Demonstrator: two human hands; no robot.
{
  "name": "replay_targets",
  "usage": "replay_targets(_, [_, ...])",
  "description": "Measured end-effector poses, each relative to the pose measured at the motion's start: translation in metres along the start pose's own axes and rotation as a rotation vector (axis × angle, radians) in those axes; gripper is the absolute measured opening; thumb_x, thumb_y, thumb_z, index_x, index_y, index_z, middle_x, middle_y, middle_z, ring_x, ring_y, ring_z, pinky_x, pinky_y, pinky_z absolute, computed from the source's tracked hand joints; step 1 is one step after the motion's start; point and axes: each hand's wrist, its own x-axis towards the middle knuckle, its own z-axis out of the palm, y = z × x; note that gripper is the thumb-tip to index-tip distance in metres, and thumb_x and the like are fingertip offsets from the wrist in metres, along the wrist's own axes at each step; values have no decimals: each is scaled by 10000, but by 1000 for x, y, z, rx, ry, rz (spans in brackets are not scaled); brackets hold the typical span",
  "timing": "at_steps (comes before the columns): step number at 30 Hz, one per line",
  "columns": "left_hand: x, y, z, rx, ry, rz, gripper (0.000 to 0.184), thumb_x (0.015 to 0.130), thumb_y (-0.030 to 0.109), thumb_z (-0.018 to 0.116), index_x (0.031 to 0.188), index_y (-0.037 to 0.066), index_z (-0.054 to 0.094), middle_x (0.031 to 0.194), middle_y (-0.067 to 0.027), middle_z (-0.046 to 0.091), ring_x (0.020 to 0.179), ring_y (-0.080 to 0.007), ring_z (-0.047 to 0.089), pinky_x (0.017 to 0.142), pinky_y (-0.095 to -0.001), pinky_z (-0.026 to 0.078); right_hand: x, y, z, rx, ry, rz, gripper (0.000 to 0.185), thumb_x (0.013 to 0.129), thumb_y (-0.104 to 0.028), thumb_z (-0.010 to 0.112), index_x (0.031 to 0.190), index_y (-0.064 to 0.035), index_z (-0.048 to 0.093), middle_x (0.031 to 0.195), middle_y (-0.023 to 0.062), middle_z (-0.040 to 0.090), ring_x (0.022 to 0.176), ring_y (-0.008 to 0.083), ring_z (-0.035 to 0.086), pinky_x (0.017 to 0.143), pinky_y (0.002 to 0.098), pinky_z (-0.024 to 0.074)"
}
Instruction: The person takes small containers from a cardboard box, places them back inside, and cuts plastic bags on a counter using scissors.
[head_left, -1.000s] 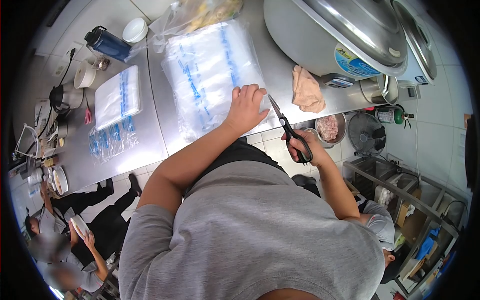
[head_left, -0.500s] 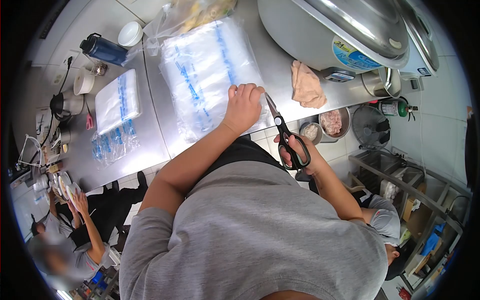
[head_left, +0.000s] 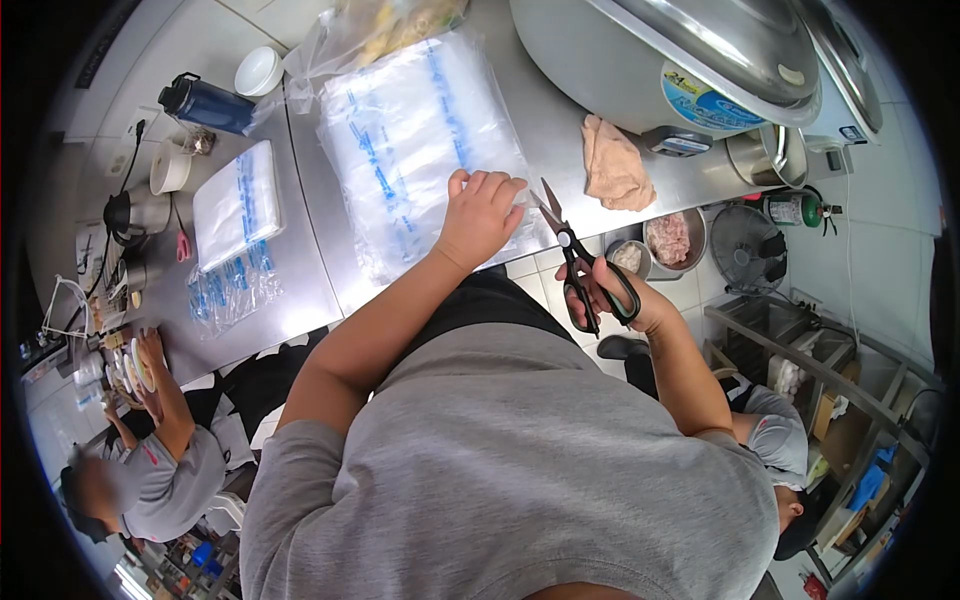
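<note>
A large stack of clear plastic bags (head_left: 400, 140) with blue print lies flat at the counter's front edge. My left hand (head_left: 482, 215) rests over its near right corner, fingers curled and thumb pressed toward them on the plastic edge. To the right, my right hand (head_left: 612, 295) grips black-handled scissors (head_left: 567, 238) by their loops. The scissors' blades are spread and point up toward the bags' corner, just beside my left fingertips. Whether a blade touches the plastic, I cannot tell.
A folded tan cloth (head_left: 615, 165) and a big grey cooker (head_left: 600, 70) occupy the counter's right side. A smaller bag stack (head_left: 235, 200), blue bottle (head_left: 210, 105) and white bowl (head_left: 259, 70) are leftward. Below right sit a pot of meat (head_left: 668, 240) and a fan (head_left: 742, 250). Co-workers (head_left: 175, 480) are nearby.
The scissors' blades and handles have spread apart. My left thumb and fingers have shifted slightly at the bag corner. The co-worker at left has leaned and moved their arms.
</note>
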Motion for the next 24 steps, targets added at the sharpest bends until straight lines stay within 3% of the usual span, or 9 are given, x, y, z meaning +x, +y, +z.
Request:
replay_targets(11, [-11,0,1,-7,-55,170,134,784,161,709,915,161,683,884,11,563,869,-173,532,873,-437,336,11,17,-8,128,-65,28,871,811,-805,383,1206,-37,492,746,28,565,634,133,592,516,226,414])
replay_targets(17, [-16,3,3,-30,-25,202,171,766,157,670,937,143,676,831,12,561,858,-179,521,866,-427,355,32,34,-5,75,-1,-57,834,840,-782,372,1221,-49,487,756,23,561,654,126,586,531,225,410])
replay_targets(24, [-11,6,-2,-56,-49,99,94,786,128,699,879,132,685,829,10,595,841,-187,545,865,-403,346,53,36,21,153,101,-148,807,849,-772,371,1184,-46,484,749,29,554,638,131,571,546,239,421])
